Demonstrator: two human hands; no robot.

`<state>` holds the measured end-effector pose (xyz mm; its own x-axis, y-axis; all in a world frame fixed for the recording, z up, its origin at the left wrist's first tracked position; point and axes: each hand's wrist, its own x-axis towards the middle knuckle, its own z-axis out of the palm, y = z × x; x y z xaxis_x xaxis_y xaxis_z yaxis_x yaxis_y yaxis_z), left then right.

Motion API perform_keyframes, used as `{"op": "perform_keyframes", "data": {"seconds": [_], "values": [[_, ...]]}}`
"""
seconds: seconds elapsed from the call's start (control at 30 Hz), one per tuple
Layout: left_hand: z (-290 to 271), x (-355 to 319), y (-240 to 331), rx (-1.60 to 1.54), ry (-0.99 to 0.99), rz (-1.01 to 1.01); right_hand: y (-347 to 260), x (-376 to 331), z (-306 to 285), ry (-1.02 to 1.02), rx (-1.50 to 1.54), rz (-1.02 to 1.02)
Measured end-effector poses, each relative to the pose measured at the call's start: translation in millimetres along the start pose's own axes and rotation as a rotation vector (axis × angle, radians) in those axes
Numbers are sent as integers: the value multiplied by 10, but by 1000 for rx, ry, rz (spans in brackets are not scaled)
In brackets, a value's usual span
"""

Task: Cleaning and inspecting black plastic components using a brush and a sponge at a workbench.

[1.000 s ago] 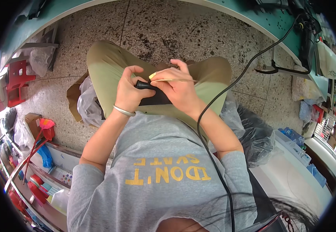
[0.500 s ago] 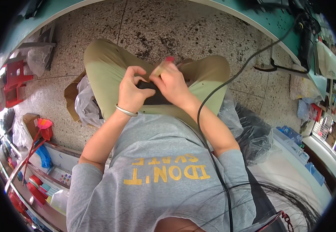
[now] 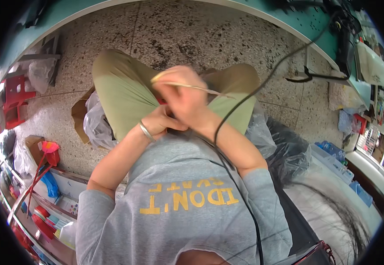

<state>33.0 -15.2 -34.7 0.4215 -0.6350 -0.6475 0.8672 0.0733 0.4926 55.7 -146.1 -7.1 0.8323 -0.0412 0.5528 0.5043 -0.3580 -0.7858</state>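
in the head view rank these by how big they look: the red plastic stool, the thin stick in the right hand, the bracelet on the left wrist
1. Thin stick: the longest, though very slim and blurred.
2. Red plastic stool: shorter but bulkier; it sits near the rim, where the fisheye shrinks it, so its rank against the stick is unsure.
3. Bracelet: clearly the smallest.

Bright even daylight, blurred hands (image 3: 181,104)
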Motion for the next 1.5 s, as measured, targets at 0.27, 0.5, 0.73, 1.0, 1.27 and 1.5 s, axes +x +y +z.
{"op": "perform_keyframes", "data": {"seconds": [0.27, 0.5, 0.73, 1.0, 1.27, 1.5], "values": [[59, -303, -72, -36, 201, 199, 569, -8, 86, -109, -349, -100], [-2442, -1572, -187, 563, 829, 131, 828, 74, -853, 256, -164, 488], [-2675, -590, -1156, 1025, 1548, -90, 672, -346, -458, -136, -268, 433], [-4165, -957, -1243, 1219, 1495, -304, 661, -324, -750, -145, -126, 638], [-2355, -2794, 932, 1461, 1941, 600, 895, -209, -763, -41, -197, 692], [-1470, -1451, -36, 2175, 1513, 692, 572, -36, -292, -138, -332, 195]]}}
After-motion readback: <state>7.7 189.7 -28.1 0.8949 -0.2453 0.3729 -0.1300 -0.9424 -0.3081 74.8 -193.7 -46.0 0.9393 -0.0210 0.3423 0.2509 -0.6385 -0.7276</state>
